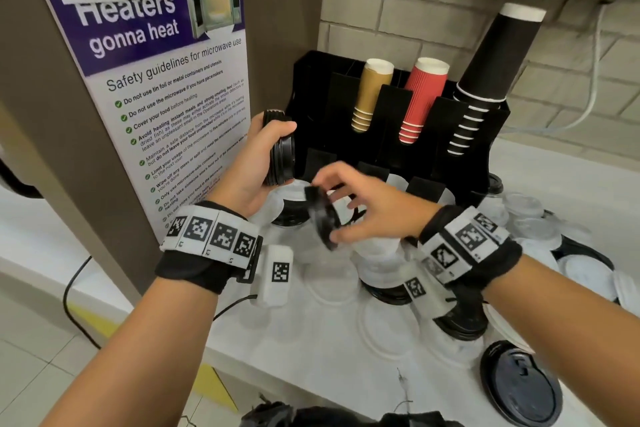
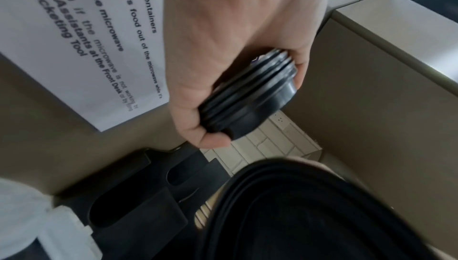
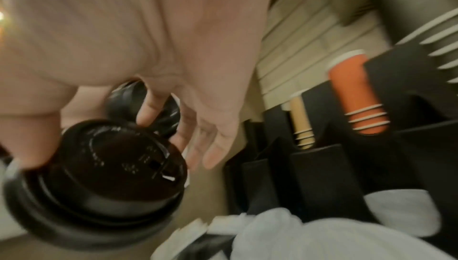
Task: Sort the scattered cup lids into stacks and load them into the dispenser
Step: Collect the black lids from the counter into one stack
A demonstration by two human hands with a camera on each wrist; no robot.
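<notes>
Leaving one black lid (image 1: pixel 519 388) lying flat at the near edge of the bench (image 1: pixel 311 374) for now, not yet picked up. Gripping a stack of black lids (image 1: pixel 282 152) in the left hand (image 1: pixel 258 163), fingers and thumb curled tight round it, to stop any from slipping out. Holding that stack on its side, up off the bench, just beside the left end of the dispenser (image 1: pixel 394 114), probably to have it close to its slot. Pinching a loose lid (image 1: pixel 322 218) in the right hand (image 1: pixel 367 208), between thumb and fingertips. Tilting it on its edge near the stack, most likely turning it the same way round to make it fit on. Sorting black ones apart from the clear lids (image 1: pixel 377 263) spread over the bench, different kinds probably not nesting well together. Sharing the dispenser with cups (image 1: pixel 420 97), leaning upside down in its top slots.
</notes>
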